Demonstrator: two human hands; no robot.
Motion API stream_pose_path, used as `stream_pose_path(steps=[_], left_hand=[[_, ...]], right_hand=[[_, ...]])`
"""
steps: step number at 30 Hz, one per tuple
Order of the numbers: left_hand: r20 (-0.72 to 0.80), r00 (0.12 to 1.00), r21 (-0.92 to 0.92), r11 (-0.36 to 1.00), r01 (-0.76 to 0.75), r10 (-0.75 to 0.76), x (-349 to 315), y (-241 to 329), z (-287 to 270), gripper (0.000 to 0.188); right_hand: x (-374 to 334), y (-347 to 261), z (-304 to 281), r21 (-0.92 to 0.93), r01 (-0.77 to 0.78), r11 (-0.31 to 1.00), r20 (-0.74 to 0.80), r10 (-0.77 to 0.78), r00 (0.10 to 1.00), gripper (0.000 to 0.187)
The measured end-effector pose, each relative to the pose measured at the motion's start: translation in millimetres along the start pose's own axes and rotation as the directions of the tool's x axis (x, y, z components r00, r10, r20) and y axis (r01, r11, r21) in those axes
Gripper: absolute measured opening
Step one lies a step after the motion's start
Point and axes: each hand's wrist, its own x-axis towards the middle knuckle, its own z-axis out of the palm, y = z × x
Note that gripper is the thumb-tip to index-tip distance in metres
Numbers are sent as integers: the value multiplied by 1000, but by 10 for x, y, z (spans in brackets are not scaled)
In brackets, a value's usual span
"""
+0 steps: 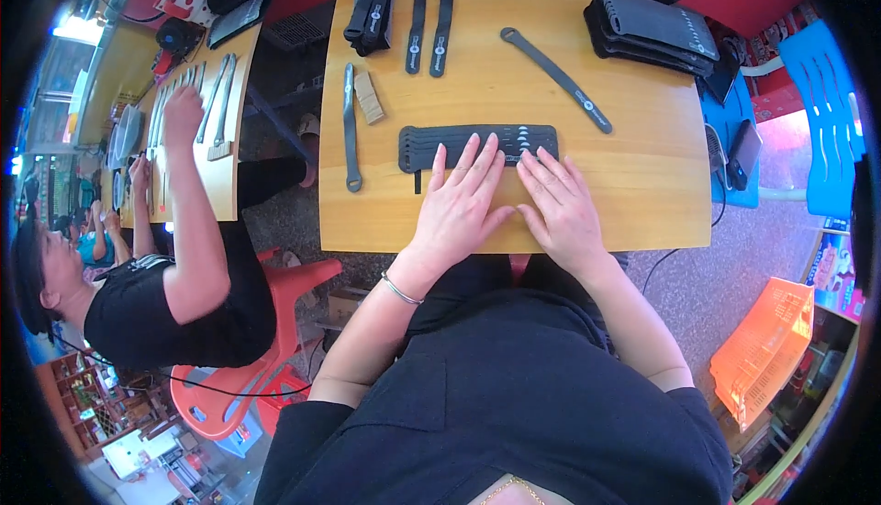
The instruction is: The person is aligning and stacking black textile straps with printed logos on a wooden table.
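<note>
Black shirt (541, 395) closest to camera, chest and sleeves filling the lower middle. Past it, a flat strap pack (436, 145) lies crosswise on the wooden desk (633, 193), toward the near side, between the hands and the loose straps. Pack look: dark, wider than deep, long strips overlapped in steps, rounded ends staggered at left, column of white marks near right end. Narrow black tab (418, 182) pokes out below its lower left edge.

Left hand (466, 195): palm down, fingers spread and pointing away, tips on the pack's middle, thumb out to the right. Right hand (562, 214): palm down, angled inward, fingertips over the pack's right part, thumb toward the left one; thumbs near each other, apart. Grip on both: flat, nothing clasped. Forearms converge from either side; bangle (402, 288) on left wrist.

Beyond: two parallel loose straps (442, 33), cardboard piece (369, 99) left, stacked packs (656, 28) far right.
</note>
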Motion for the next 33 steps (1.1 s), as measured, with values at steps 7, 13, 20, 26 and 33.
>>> stream_pose_path(steps=[7,13,20,26,33], left_hand=[[62,998,6,999,-33,33,3,-35,56,68],[128,990,-46,998,-53,59,-1,-121,-21,72],[116,992,78,996,34,-43,-90,-287,-45,80],[168,986,72,997,-10,-2,-63,-333,-116,82],[169,981,135,988,75,-98,-176,-405,-116,89]], right_hand=[[4,-12,17,-79,-58,995,82,64,995,55],[8,91,-57,-45,-56,997,144,62,988,57],[-7,86,-138,-145,-53,988,234,86,969,72],[2,162,-205,-15,-107,994,220,108,969,73],[-38,131,-180,-95,-124,988,131,136,982,71]])
